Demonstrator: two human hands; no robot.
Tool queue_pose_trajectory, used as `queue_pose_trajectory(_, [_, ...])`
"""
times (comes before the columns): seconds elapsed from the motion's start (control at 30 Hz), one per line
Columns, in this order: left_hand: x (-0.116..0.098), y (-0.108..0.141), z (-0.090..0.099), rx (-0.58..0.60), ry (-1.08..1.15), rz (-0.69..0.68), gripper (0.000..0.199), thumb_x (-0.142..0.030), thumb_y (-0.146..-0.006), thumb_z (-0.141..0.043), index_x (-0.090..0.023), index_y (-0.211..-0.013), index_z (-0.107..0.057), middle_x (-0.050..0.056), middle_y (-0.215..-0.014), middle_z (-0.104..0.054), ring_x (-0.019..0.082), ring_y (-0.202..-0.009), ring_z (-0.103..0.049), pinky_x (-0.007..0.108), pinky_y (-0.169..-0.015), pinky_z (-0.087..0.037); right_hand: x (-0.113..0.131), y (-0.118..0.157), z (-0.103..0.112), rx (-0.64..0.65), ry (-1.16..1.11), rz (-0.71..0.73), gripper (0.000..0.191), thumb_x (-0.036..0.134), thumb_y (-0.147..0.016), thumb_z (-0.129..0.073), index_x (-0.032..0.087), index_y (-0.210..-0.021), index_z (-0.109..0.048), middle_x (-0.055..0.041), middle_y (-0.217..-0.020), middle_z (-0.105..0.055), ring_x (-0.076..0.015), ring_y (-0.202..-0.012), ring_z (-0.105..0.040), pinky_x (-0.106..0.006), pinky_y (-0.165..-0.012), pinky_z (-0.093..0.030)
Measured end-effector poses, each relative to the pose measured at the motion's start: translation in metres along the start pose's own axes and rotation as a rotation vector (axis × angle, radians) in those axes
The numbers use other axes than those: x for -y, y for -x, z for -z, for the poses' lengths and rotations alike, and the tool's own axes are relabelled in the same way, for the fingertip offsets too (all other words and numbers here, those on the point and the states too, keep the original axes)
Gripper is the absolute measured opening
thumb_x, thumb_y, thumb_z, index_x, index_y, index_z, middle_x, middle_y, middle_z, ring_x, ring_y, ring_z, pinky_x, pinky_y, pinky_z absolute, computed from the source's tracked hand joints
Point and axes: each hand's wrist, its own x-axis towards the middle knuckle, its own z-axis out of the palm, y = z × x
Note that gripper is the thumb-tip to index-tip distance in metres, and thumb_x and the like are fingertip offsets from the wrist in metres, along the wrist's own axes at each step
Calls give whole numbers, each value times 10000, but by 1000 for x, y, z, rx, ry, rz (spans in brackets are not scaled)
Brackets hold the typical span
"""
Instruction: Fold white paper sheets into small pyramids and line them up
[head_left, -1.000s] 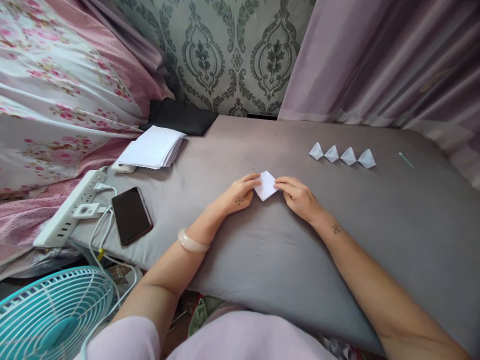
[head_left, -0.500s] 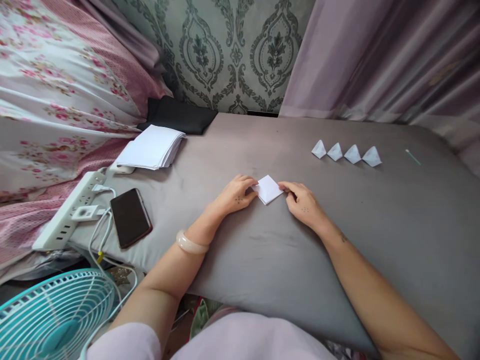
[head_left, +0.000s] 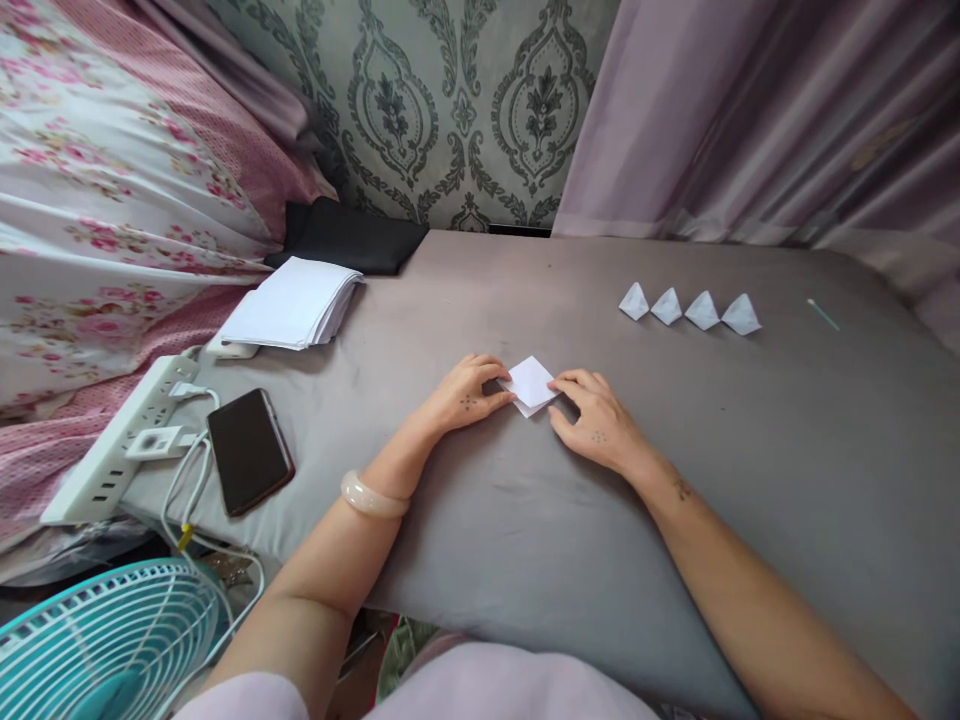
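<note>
A small white sheet of folded paper (head_left: 531, 381) lies on the grey cloth surface, one corner pointing away from me. My left hand (head_left: 471, 392) grips its left corner between thumb and fingers. At the right corner, my right hand (head_left: 596, 415) has its fingertips on the paper, with the thumb apart and close to the lower right edge. The lower layer of paper peeks out along the near edges. Farther off to the right stands a row of several folded white paper shapes (head_left: 703, 311), each pointed at the top.
On the left lie a stack of white paper (head_left: 289, 305), a black folded cloth (head_left: 349, 238), a phone (head_left: 250, 450) and a white power strip (head_left: 124, 440) with cables. A turquoise fan (head_left: 112, 640) stands below the near left edge. A thin stick (head_left: 823, 314) lies far right.
My right hand has shifted left, its fingers now farther onto the paper's right corner. The paper's lower layer shows more at the near edges. The whole view has swung slightly.
</note>
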Motion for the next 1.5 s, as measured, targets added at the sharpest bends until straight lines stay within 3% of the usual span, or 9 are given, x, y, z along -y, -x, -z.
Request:
queue_pose_trajectory(0.37, [6, 3, -7, -54, -155, -42, 263, -278, -955, -443, -164, -926, -678, 95, -1009, -660, 214, -951, -576, 348, -869, -483, -5, -5, -5, -59, -6, -73, 217, 303, -911, -509, 189, -944, -690, -90, -1014, -653, -250, -947, -572, -393, -842, -481])
queue_pose_trajectory(0.83, [-3, -6, -15, -172, -47, 255, 113, -191, -851, -580, -152, -799, -672, 82, -913, -630, 187, -861, -586, 341, -856, -482, -9, -16, -10, -155, -73, -230, 197, 317, -846, -578, 181, -778, -702, -90, -951, -657, -225, -880, -595, -383, -836, -462])
queue_pose_trajectory(1.5, [0, -11, -21, -201, -30, 362, 113, -229, -831, -628, -146, -757, -653, 91, -944, -565, 212, -914, -531, 374, -852, -467, -9, -23, -10, -111, -113, -356, 231, 381, -809, -586, 193, -711, -678, -83, -993, -622, -225, -872, -605, -377, -783, -461])
